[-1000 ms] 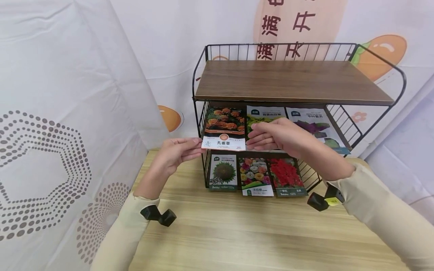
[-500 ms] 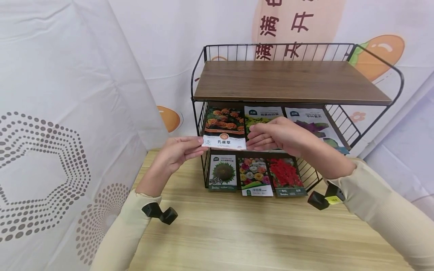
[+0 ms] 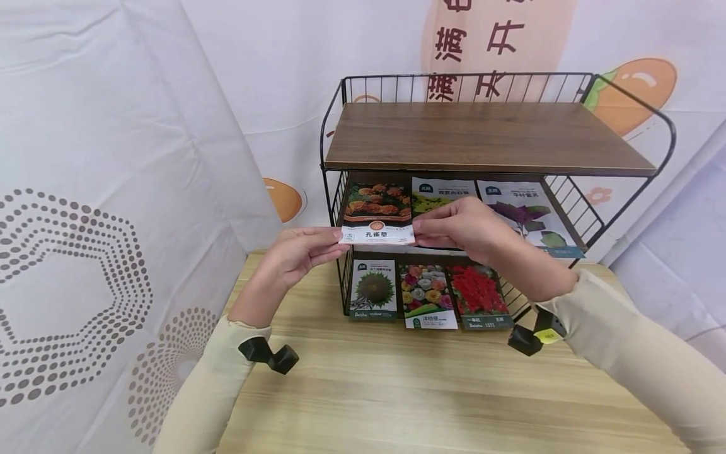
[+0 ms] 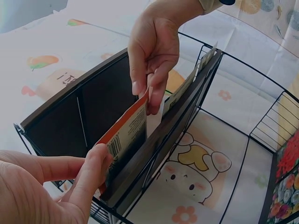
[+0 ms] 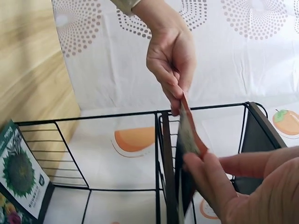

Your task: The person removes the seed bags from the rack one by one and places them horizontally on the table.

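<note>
A seed packet [image 3: 377, 208] with orange marigolds and a white lower band sits at the left of the rack's middle shelf. Its front edge is lifted a little off the shelf board. My left hand [image 3: 286, 257] pinches the packet's left front corner between thumb and fingers. At the opposite corner, my right hand [image 3: 471, 228] pinches the right edge. The left wrist view shows the printed back of the packet [image 4: 130, 133] above the board. Beside it lies a yellow-flower seed packet [image 3: 445, 187], partly hidden by my right hand. A purple-leaf seed packet [image 3: 527, 211] lies farther right.
The black wire rack [image 3: 324, 126] has a brown wooden top board [image 3: 482, 135]. Below, a sunflower packet [image 3: 373, 287], a mixed-flower packet [image 3: 426, 293] and a red-flower packet [image 3: 481, 296] stand in a row. A light wooden table [image 3: 420, 384] extends in front.
My right fingers have closed from straight into a pinch on the marigold packet's right edge. The packet's front edge has shifted slightly back and up. My left hand keeps its hold.
</note>
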A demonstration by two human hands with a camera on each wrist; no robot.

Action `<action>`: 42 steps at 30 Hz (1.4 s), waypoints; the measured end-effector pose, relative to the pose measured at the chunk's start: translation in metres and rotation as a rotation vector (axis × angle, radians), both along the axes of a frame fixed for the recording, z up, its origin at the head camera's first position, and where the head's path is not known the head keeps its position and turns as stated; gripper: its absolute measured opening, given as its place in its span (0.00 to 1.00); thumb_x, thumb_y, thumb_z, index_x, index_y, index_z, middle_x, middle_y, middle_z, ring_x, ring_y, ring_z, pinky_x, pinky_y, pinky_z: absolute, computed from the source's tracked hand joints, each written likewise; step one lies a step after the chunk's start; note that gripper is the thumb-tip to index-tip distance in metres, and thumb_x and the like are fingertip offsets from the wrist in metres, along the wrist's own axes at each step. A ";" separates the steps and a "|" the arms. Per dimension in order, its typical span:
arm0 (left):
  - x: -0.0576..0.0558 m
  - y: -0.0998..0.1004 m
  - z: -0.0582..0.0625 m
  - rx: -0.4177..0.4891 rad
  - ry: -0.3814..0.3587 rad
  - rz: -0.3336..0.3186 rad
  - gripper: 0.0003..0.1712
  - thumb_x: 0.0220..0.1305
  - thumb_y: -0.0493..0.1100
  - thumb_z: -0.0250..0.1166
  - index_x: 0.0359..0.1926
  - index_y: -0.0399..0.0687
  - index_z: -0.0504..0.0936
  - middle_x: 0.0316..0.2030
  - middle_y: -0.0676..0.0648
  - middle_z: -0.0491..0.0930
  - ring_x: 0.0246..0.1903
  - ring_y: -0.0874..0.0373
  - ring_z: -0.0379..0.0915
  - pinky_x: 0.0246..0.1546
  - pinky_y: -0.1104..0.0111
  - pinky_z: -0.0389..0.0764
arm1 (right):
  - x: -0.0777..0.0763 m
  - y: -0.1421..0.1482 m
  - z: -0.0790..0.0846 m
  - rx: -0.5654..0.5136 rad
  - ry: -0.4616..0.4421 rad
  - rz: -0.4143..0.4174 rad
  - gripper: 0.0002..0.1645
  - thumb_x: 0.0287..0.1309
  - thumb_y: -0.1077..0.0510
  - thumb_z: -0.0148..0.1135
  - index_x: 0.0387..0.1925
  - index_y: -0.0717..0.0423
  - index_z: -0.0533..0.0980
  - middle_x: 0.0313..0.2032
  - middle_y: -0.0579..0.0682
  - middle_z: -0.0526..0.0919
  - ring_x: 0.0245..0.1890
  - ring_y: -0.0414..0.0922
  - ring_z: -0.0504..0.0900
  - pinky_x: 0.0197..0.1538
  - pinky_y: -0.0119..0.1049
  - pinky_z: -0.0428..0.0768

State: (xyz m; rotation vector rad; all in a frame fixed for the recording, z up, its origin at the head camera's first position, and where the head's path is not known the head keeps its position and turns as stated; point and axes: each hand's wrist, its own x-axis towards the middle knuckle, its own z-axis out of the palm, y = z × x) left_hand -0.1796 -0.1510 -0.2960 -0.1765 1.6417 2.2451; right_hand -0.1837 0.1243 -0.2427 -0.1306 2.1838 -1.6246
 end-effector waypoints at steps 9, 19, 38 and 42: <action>-0.001 0.003 -0.001 0.026 0.008 0.028 0.25 0.61 0.26 0.58 0.60 0.26 0.68 0.49 0.32 0.74 0.32 0.57 0.83 0.38 0.73 0.85 | 0.003 -0.007 -0.008 -0.094 0.025 -0.155 0.24 0.56 0.62 0.64 0.53 0.69 0.74 0.53 0.63 0.77 0.38 0.39 0.85 0.48 0.33 0.84; 0.003 0.006 0.000 0.039 0.023 0.066 0.26 0.61 0.24 0.57 0.60 0.26 0.67 0.57 0.30 0.68 0.34 0.57 0.82 0.41 0.72 0.85 | 0.006 -0.009 -0.017 -0.151 0.009 -0.213 0.24 0.53 0.63 0.67 0.52 0.67 0.75 0.51 0.60 0.78 0.36 0.40 0.86 0.48 0.36 0.84; 0.024 0.002 -0.016 -0.007 0.014 0.027 0.13 0.57 0.27 0.63 0.44 0.35 0.82 0.45 0.38 0.77 0.34 0.55 0.83 0.42 0.68 0.85 | 0.036 -0.004 -0.035 -0.174 -0.022 -0.197 0.23 0.53 0.56 0.69 0.49 0.63 0.77 0.49 0.58 0.79 0.36 0.41 0.86 0.40 0.32 0.86; 0.029 0.000 -0.023 -0.004 0.026 0.010 0.10 0.57 0.26 0.62 0.38 0.40 0.84 0.41 0.40 0.79 0.34 0.55 0.83 0.41 0.68 0.86 | 0.043 -0.004 -0.043 -0.164 -0.002 -0.201 0.22 0.52 0.55 0.69 0.47 0.62 0.78 0.46 0.56 0.81 0.33 0.39 0.85 0.34 0.30 0.85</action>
